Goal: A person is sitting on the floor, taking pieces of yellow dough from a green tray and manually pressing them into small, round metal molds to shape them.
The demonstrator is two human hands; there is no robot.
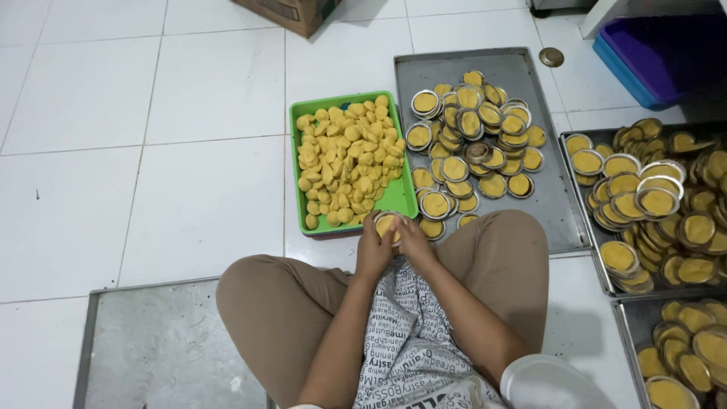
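Note:
My left hand (373, 246) and my right hand (413, 241) meet just above my knees. Both are closed around one small round metal mould (388, 224) filled with yellow dough, thumbs pressing on the dough. Right in front of them is a green tray (402, 195) heaped with several small yellow dough balls (344, 161). To its right a grey metal baking tray (551, 189) carries a pile of filled round moulds (469, 144). I sit cross-legged on the white tiled floor in brown trousers and a printed apron.
Two more metal trays of filled moulds stand at the right (666, 204) and lower right (681, 356). A bare metal tray (163, 344) lies at the lower left. A cardboard box (291, 11), a blue tub (651, 57) and a floor drain (551, 57) lie farther off.

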